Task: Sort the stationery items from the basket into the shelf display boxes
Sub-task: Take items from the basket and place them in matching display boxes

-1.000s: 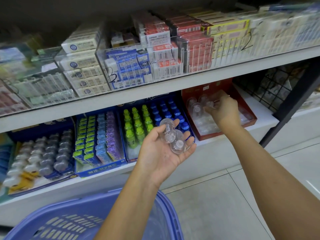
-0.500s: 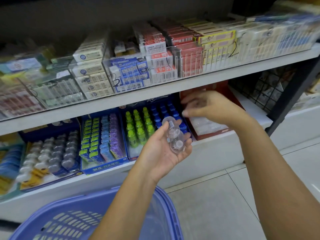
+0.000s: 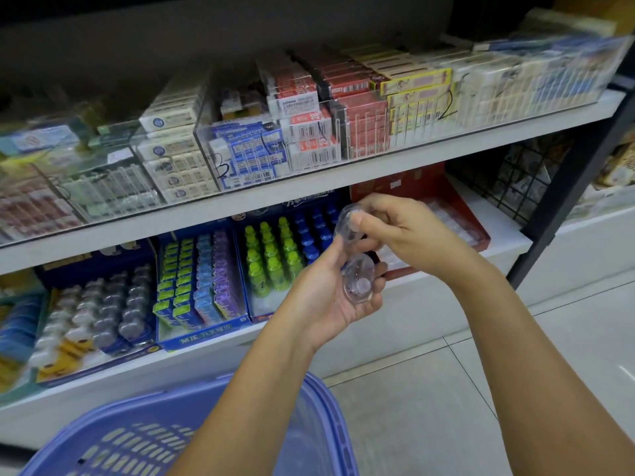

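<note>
The upper clear case (image 3: 347,222) is pinched by the right hand (image 3: 409,235); the lower clear case (image 3: 359,283) is cupped in the curled left hand (image 3: 326,300). The red display box (image 3: 422,182) behind is partly hidden.

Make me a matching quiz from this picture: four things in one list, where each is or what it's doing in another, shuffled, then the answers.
1 left hand
2 right hand
3 blue basket
4 red display box

A on the lower shelf, right end
B pinches the upper clear case
C bottom of view, under the arms
D cradles the lower clear case

Pairs: 1-D, 2-B, 3-C, 4-A
</note>
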Tool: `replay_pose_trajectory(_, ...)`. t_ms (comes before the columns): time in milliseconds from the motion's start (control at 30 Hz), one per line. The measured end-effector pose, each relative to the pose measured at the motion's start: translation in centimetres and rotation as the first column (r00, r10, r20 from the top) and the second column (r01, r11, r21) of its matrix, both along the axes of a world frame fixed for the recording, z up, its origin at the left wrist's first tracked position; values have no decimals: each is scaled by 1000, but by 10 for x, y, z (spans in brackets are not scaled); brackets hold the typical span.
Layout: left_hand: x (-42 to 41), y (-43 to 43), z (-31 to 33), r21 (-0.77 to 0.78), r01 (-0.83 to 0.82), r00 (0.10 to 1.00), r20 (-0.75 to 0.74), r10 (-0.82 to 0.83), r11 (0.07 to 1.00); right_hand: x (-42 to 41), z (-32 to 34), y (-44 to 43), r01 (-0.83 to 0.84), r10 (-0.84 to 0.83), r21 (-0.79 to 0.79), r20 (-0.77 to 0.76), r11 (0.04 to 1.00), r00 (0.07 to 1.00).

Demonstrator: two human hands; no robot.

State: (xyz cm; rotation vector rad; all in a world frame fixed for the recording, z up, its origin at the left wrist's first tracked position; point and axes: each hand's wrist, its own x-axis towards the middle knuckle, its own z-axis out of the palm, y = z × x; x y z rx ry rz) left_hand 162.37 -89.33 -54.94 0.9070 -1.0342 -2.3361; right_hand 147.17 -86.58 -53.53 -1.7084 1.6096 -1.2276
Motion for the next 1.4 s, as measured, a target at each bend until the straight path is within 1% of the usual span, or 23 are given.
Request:
replay_pose_trajectory(67, -6, 2, 0, 22, -2, 1000, 16, 1, 1000, -7, -3, -3, 16, -17, -14, -39, 1000, 999)
replay_pose_trajectory(167, -9, 2, 0, 36, 9, 1000, 20, -10, 999, -27, -6, -5, 45, -45, -4, 48, 999, 998)
replay_pose_trajectory(233, -7, 1, 0, 23, 31, 1000, 0, -31, 999, -48, -13, -4, 154, -152, -18, 76, 988, 986)
replay_pose_trajectory(267, -6, 0, -1, 15, 40, 999, -10, -40, 999, -59, -17, -4, 223, -221, -19, 60, 975, 973)
replay_pose_trajectory(300, -4, -2, -2, 7, 46, 999, -19, -46, 999, -68, -22, -4, 286, -286, -13, 2, 958, 958)
replay_pose_trajectory(367, -1, -4, -5, -2, 48, 998, -32, -48, 999, -77, -31, -8, 358, -350, 2, -203, 934, 915)
replay_pose_trajectory(433, 0, -4, -8, 5, 38, 999, -30, -38, 999, -74, -36, -14, 359, -331, 7, -371, 933, 868)
replay_pose_trajectory(467, 0, -4, -9, 14, 30, 999, -25, -30, 999, -71, -37, -16, 344, -309, 16, -406, 939, 860)
replay_pose_trajectory(567, 1, -4, -11, 62, -15, 999, -29, 17, 998, -62, -36, -16, 281, -225, 76, -423, 957, 878)
replay_pose_trajectory(633, 2, -5, -12, 51, -31, 999, -18, 32, 998, -59, -34, -18, 249, -171, 118, -452, 961, 875)
replay_pose_trajectory(733, 3, -6, -17, 8, -17, 1000, -25, 17, 1000, -57, -30, -26, 265, -126, 199, -526, 943, 841)
replay_pose_trajectory(800, 1, -4, -19, -4, -23, 999, -36, 23, 1000, -57, -30, -32, 281, -102, 262, -538, 923, 837)
replay_pose_trajectory(900, -1, -2, -19, 6, -53, 998, -39, 53, 999, -58, -30, -36, 305, -116, 320, -496, 897, 861)
replay_pose_trajectory(967, -2, -1, -18, -6, -54, 999, -4, 54, 998, -56, -29, -36, 361, -189, 297, -480, 884, 857)
replay_pose_trajectory(1000, -2, -1, -17, -30, -46, 999, 26, 47, 999, -54, -27, -34, 402, -263, 238, -457, 884, 850)
replay_pose_trajectory(1033, -3, 0, -17, -63, -34, 997, 63, 38, 997, -51, -23, -29, 426, -336, 163, -396, 890, 854)
replay_pose_trajectory(1067, -4, 0, -17, -112, -24, 993, 112, 37, 993, -46, -17, -23, 408, -362, 93, -312, 908, 878)
replay_pose_trajectory(1100, -5, 0, -18, -184, -21, 982, 178, 55, 983, -40, -9, -15, 338, -312, 63, -259, 939, 914)
replay_pose_trajectory(1167, -7, -1, -19, -375, -16, 935, 322, 147, 927, -23, 7, 0, 103, -74, 105, -247, 989, 966)
replay_pose_trajectory(1200, -9, -1, -18, -460, -7, 906, 372, 200, 888, -15, 13, 7, 6, 31, 143, -252, 990, 967)
replay_pose_trajectory(1267, -9, -3, -14, -578, 2, 865, 411, 289, 816, 1, 21, 15, -70, 127, 185, -317, 980, 940)
replay_pose_trajectory(1333, -11, -6, -5, -648, -9, 852, 394, 344, 762, 9, 23, 14, -48, 111, 138, -499, 989, 860)
replay_pose_trajectory(1400, -14, -10, 1, -717, 15, 838, 389, 382, 697, 14, 23, 12, -16, 55, 71, -598, 997, 799)
